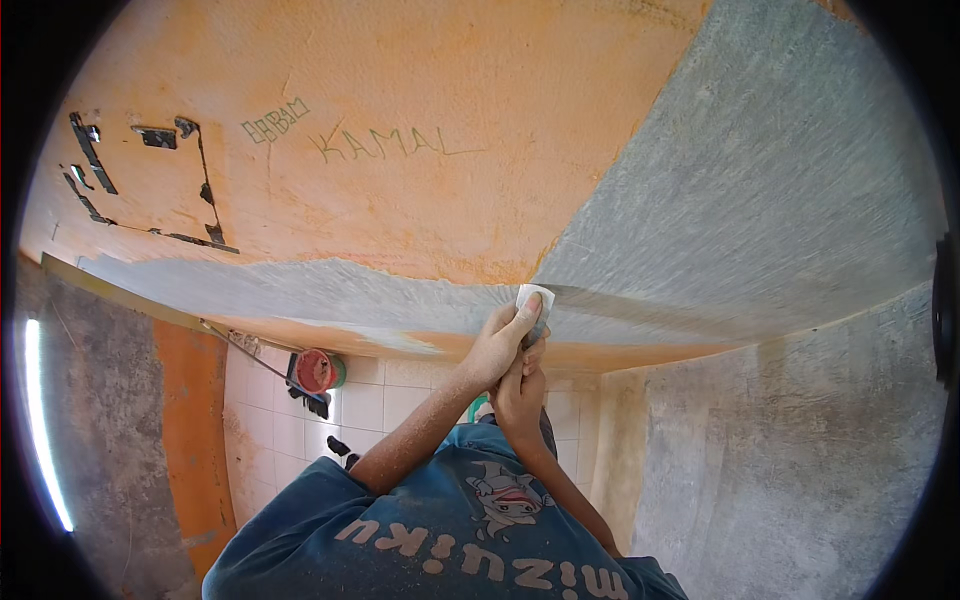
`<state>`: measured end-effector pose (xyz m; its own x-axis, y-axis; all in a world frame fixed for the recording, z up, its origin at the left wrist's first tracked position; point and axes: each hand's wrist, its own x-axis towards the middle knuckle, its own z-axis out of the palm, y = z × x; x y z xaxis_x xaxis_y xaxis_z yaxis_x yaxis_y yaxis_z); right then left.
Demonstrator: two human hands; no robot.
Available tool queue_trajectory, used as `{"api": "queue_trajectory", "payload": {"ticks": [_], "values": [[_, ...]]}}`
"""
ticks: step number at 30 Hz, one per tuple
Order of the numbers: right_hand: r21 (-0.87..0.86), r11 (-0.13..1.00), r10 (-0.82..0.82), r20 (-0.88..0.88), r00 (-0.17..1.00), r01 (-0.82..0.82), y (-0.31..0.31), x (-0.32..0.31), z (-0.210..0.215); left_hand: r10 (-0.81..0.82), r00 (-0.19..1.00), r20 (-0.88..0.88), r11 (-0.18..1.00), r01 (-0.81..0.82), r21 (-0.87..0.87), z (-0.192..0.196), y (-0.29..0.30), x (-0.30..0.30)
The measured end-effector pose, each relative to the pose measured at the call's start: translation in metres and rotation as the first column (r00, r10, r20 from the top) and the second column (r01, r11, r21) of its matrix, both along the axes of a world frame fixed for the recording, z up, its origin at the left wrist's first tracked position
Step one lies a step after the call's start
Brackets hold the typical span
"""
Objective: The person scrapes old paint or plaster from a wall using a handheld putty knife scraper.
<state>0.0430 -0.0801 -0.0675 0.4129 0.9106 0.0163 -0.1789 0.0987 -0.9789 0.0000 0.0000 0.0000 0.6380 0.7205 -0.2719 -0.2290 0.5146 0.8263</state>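
- My left hand (pixel 492 352) pinches a small white sheet (pixel 546 297), thumb on top.
- My right hand (pixel 518 408) is below the sheet, against my left; I can't tell its grip.
- Orange paint (pixel 420 210) is above-left of the sheet, grey wall (pixel 730 170) above-right.
- Red bucket (pixel 314 371): lower left of it.
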Motion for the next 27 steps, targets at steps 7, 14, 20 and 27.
{"api": "queue_trajectory", "payload": {"ticks": [7, 14, 20, 27], "values": [[-0.076, 0.996, -0.045, -0.035, 0.998, 0.042, -0.017, 0.004, 0.008, 0.018, 1.000, 0.007, 0.999, -0.018, -0.033, 0.004, -0.015, 0.004], [-0.137, 0.989, 0.049, -0.074, 0.996, -0.059, -0.009, 0.011, 0.007, 0.060, 0.998, -0.001, 0.998, -0.060, -0.019, 0.002, -0.005, 0.007], [-0.038, 0.999, 0.007, -0.012, 1.000, -0.007, -0.003, 0.007, -0.006, 0.033, 0.999, -0.037, 0.999, -0.033, 0.010, -0.009, -0.003, 0.008], [0.038, 0.998, -0.044, 0.021, 0.999, 0.043, 0.004, 0.007, 0.001, 0.094, 0.995, -0.026, 0.995, -0.093, 0.028, -0.001, -0.002, 0.011]]}}
